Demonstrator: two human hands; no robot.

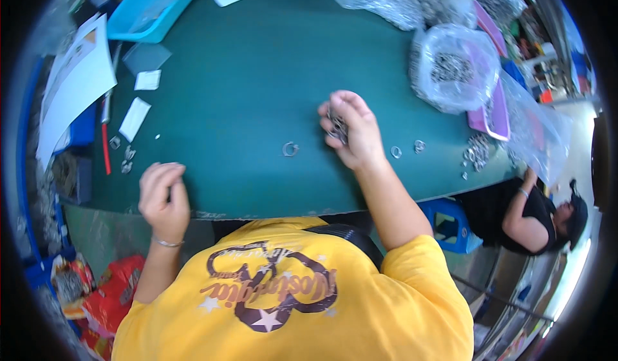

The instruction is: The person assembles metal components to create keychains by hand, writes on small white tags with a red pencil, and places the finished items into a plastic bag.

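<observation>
A clump of small metal rings (pixel 337 128) is held in the curled fingers of my right hand (pixel 358 129), above the middle of the green table. A single metal ring (pixel 290 149) lies on the table to the left of this hand. To its right are another loose ring (pixel 396 152) and a small ring piece (pixel 420 146). My left hand (pixel 165 197) is over the near left edge, its fingers loosely bent and the thumb apart from them; nothing shows in it. Close by lie several small metal pieces (pixel 128 158).
At the right, a plastic-lined container (pixel 456 68) holds many metal parts beside a purple tray (pixel 494 119). A pile of rings (pixel 477 151) lies near it. A blue tray (pixel 154 29) stands far left, with a red-ended rod (pixel 105 145) nearer. A person (pixel 524 216) sits at right.
</observation>
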